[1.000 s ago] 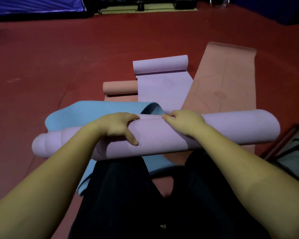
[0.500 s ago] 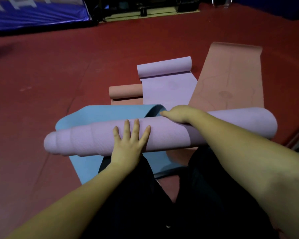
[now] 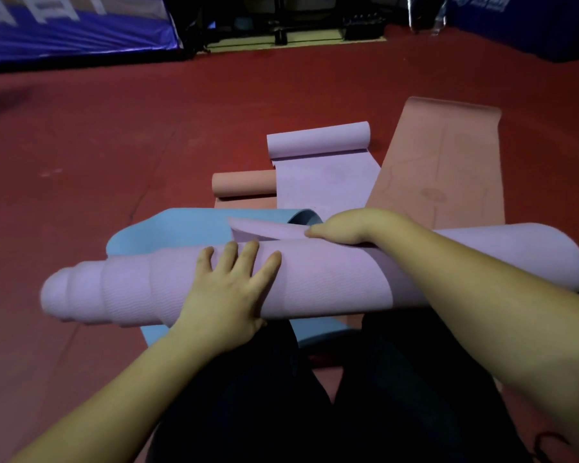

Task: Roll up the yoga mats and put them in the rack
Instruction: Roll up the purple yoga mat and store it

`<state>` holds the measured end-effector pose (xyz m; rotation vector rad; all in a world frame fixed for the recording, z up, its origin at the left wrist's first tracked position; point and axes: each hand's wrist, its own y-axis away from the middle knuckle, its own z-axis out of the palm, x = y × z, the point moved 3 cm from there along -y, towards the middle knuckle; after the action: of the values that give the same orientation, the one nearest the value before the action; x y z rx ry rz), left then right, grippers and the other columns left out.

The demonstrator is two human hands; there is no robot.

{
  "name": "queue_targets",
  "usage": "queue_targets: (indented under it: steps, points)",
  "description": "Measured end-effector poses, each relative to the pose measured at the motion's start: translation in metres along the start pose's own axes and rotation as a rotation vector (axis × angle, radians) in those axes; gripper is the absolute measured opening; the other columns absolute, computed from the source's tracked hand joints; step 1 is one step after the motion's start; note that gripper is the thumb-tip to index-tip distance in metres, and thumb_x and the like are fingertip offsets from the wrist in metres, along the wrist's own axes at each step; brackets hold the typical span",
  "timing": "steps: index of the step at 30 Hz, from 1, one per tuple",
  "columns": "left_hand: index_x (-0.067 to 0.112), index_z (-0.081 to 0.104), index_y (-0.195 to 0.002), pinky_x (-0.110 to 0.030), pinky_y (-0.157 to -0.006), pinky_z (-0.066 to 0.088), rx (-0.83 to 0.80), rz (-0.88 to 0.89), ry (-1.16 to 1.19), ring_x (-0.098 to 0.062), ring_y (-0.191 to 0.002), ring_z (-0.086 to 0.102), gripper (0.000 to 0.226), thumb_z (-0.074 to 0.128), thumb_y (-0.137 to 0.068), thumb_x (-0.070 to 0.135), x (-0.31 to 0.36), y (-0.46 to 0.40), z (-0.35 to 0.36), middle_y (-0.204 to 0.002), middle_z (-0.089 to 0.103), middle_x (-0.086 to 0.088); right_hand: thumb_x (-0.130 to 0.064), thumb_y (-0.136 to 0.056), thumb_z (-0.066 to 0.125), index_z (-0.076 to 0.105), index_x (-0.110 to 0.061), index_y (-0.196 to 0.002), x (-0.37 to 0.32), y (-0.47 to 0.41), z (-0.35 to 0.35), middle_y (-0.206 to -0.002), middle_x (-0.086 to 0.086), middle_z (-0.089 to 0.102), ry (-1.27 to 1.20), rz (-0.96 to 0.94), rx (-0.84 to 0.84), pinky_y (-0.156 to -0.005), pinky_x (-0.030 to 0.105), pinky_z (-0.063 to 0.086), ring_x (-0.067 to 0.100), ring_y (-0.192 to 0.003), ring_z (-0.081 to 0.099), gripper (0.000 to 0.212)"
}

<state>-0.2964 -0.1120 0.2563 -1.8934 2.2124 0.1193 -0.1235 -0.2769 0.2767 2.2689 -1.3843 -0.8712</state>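
Since the frame half a second back, little has shifted: a loose flap of the rolled lilac mat [image 3: 331, 282] now stands up just beyond the left fingers, and the right hand sits at the flap's near edge.

Rolled lilac mat — lies crosswise over the person's dark-trousered lap, its left end telescoped into stepped rings, its right end blunt and wide.

Left hand [image 3: 228, 292] — flat on the near face of the roll, fingers straight and spread, pressing, gripping nothing.

Right hand [image 3: 345, 227] — on the top of the roll, fingers bent down over it at the flap; whether they pinch the flap or only press it cannot be told.

Blue mat [image 3: 194, 228] — under the roll, on the floor, its far end curled up.

Second lilac mat [image 3: 321, 162] — farther off, partly unrolled, its roll at the far end.

Salmon roll [image 3: 244, 183] — just left of that lilac sheet, touching it.

Flat salmon mat [image 3: 448, 162] — spread out to the right, running under the near roll.

Red floor [image 3: 114, 145] — beneath all. Blue banner [image 3: 64, 28] — at the far left edge.
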Motion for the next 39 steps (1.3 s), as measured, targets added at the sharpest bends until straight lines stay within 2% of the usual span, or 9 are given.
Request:
queue_targets:
  steps: [2,10,12,15,21,25,29,36,39]
  points:
    - [0.017,0.041,-0.138,-0.062,-0.093,0.039,-0.022,-0.007,0.013,-0.042,-0.110,0.052,0.104,0.074,-0.047,0.054,0.004,0.007,-0.001,-0.133,0.051,-0.021,-0.054,-0.101,0.035,0.055,-0.016,-0.137,-0.001,0.001,0.006,-0.147,0.009,0.047,0.042,0.012,0.000,-0.092,0.031,0.031,0.023,-0.122,0.049,0.056]
    - [0.015,0.048,-0.136,-0.062,-0.091,0.039,0.037,-0.012,0.040,-0.042,-0.108,0.052,0.096,0.072,-0.050,0.051,0.013,0.021,-0.004,-0.130,0.053,-0.020,-0.064,-0.094,0.040,0.057,-0.029,-0.128,0.006,0.002,0.015,-0.140,0.005,0.052,0.025,0.074,-0.023,-0.092,0.035,0.034,0.022,-0.109,0.050,0.052]
    - [0.016,0.048,-0.135,-0.060,-0.090,0.040,0.019,-0.011,0.056,-0.041,-0.106,0.053,0.096,0.071,-0.050,0.052,0.015,0.022,0.002,-0.129,0.053,-0.020,-0.066,-0.091,0.042,0.057,-0.026,-0.131,0.009,-0.003,0.020,-0.132,0.003,0.054,0.030,0.105,-0.040,-0.091,0.034,0.033,0.021,-0.108,0.050,0.058]
    - [0.018,0.046,-0.136,-0.056,-0.090,0.042,-0.019,-0.017,0.079,-0.039,-0.104,0.054,0.100,0.070,-0.047,0.057,0.011,0.018,0.010,-0.130,0.054,-0.017,-0.068,-0.084,0.049,0.063,-0.029,-0.113,0.009,-0.015,0.022,-0.112,-0.003,0.058,0.052,0.132,0.006,-0.088,0.035,0.040,0.018,-0.099,0.055,0.050]
    - [0.025,0.035,-0.141,-0.051,-0.092,0.043,-0.087,-0.006,0.099,-0.033,-0.105,0.053,0.110,0.061,-0.045,0.073,-0.007,0.004,0.015,-0.132,0.053,-0.008,-0.031,-0.088,0.059,0.060,-0.014,-0.114,0.009,-0.042,0.010,-0.109,0.007,0.064,0.213,0.085,0.180,-0.077,0.033,0.045,0.025,-0.092,0.057,0.031]
    - [0.028,0.030,-0.144,-0.050,-0.096,0.041,-0.111,0.007,0.108,-0.031,-0.112,0.050,0.113,0.063,-0.047,0.075,-0.009,0.002,0.016,-0.138,0.049,-0.005,-0.010,-0.086,0.059,0.038,-0.006,-0.128,0.024,-0.064,0.003,-0.099,0.014,0.057,0.279,0.168,0.267,-0.062,0.033,0.042,0.032,-0.089,0.056,0.047]
    - [0.032,0.018,-0.150,-0.046,-0.104,0.034,-0.137,0.024,0.116,-0.027,-0.123,0.041,0.114,0.065,-0.057,0.075,-0.010,-0.004,0.014,-0.147,0.038,0.000,0.004,-0.083,0.055,0.022,-0.005,-0.145,0.033,-0.079,-0.005,-0.127,0.020,0.053,0.330,0.216,0.297,-0.077,0.041,0.045,0.038,-0.111,0.056,0.071]
    - [0.034,0.014,-0.151,-0.043,-0.102,0.035,-0.185,0.041,0.158,-0.024,-0.123,0.040,0.110,0.060,-0.061,0.079,-0.019,-0.015,0.014,-0.144,0.038,0.004,-0.029,-0.091,0.061,0.064,-0.011,-0.122,0.071,-0.090,-0.029,-0.127,0.013,0.058,0.406,0.285,0.318,-0.095,0.039,0.049,0.034,-0.116,0.056,0.036]
    - [0.035,0.022,-0.150,-0.042,-0.100,0.037,-0.188,0.016,0.200,-0.023,-0.118,0.043,0.100,0.035,-0.068,0.091,-0.024,-0.020,0.016,-0.139,0.044,0.005,-0.031,-0.096,0.056,0.065,-0.009,-0.120,0.072,-0.083,-0.044,-0.124,0.015,0.062,0.309,0.151,0.346,-0.094,0.037,0.047,0.034,-0.112,0.055,0.033]
